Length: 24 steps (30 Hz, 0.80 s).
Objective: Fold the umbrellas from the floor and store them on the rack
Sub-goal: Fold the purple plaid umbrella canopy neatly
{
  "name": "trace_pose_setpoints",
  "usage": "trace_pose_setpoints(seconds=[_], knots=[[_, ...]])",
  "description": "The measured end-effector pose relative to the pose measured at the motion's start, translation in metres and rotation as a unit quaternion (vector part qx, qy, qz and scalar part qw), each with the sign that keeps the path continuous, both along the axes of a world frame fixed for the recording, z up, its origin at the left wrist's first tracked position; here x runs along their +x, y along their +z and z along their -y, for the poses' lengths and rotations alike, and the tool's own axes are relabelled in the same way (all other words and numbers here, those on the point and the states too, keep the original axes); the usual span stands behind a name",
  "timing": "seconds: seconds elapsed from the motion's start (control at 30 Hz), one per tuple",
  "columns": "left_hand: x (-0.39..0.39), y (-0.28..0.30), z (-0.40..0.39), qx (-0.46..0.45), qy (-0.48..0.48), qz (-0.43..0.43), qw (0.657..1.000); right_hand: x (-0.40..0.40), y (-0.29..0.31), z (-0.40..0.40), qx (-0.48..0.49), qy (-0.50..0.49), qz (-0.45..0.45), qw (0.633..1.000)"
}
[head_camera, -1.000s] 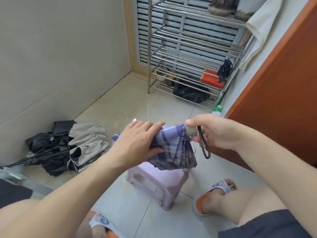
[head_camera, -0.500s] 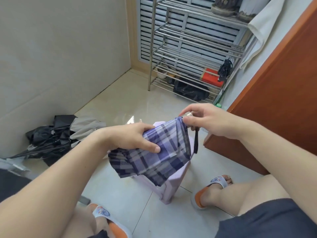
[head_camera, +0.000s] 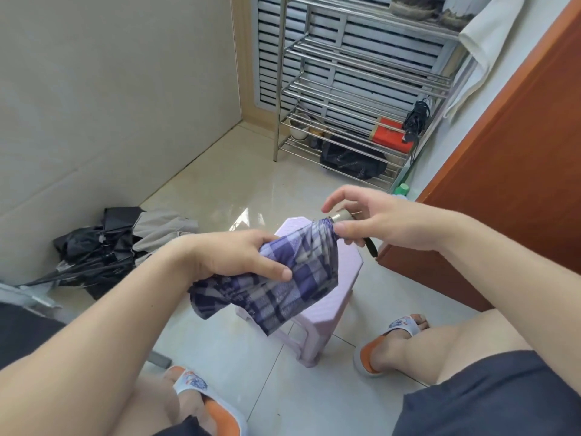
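1. The purple plaid fabric folding umbrella [head_camera: 283, 278] is held mid-frame above the lilac plastic stool [head_camera: 345, 272], its long axis running from lower left to upper right.
2. Its canopy is clenched by the left hand [head_camera: 239, 256]; the handle end is pinched by the right hand [head_camera: 374, 221], upper fingers spread.
3. The steel wire rack [head_camera: 361, 89] is seen at upper right, well apart, with open floor between.
4. A heap of black and grey umbrellas [head_camera: 119, 243] is left at mid-left.

umbrella [head_camera: 283, 278] above stool [head_camera: 342, 278] | umbrella pile [head_camera: 103, 250] on floor, left | rack [head_camera: 361, 99] behind stool
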<state>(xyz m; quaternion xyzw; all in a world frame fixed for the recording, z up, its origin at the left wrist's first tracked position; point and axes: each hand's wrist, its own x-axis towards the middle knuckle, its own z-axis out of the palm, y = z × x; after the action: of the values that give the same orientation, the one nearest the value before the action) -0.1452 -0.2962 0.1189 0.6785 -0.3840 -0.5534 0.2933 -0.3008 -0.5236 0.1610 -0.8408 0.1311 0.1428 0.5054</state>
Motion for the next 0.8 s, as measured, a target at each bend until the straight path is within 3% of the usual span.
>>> trace_pose_setpoints(seconds=[0.13,0.2,0.3,0.5,0.57,0.6,0.67,0.73,0.8], knots=[[-0.001,-0.003,0.003,0.005,-0.005,-0.015,1.0,-0.007,-0.003,-0.003,-0.019,-0.05,0.033,0.998],[-0.003,-0.004,0.004,0.006,-0.034,0.102,0.994,-0.006,-0.009,-0.007,-0.007,-0.135,-0.005,0.991],[-0.011,-0.002,0.002,-0.032,-0.034,0.312,0.949,-0.007,-0.021,-0.004,0.06,-0.264,-0.104,0.957],[-0.008,0.005,-0.013,-0.157,-0.053,0.403,0.9,-0.015,-0.027,0.003,0.173,-0.325,-0.168,0.914],[-0.005,0.006,-0.016,-0.193,-0.055,0.416,0.887,-0.016,-0.024,0.0,0.147,-0.29,-0.167,0.931],[-0.003,0.007,-0.017,-0.202,-0.051,0.406,0.89,-0.017,-0.021,0.0,0.08,-0.247,-0.152,0.954],[0.001,0.008,-0.02,-0.204,-0.043,0.371,0.905,-0.019,-0.013,0.002,-0.155,-0.125,-0.06,0.978],[0.0,0.007,-0.019,-0.209,-0.047,0.365,0.906,-0.015,0.002,-0.005,-0.276,0.025,0.04,0.96],[-0.005,0.003,-0.015,-0.208,-0.054,0.366,0.905,-0.009,0.007,-0.021,-0.317,0.151,0.048,0.935]])
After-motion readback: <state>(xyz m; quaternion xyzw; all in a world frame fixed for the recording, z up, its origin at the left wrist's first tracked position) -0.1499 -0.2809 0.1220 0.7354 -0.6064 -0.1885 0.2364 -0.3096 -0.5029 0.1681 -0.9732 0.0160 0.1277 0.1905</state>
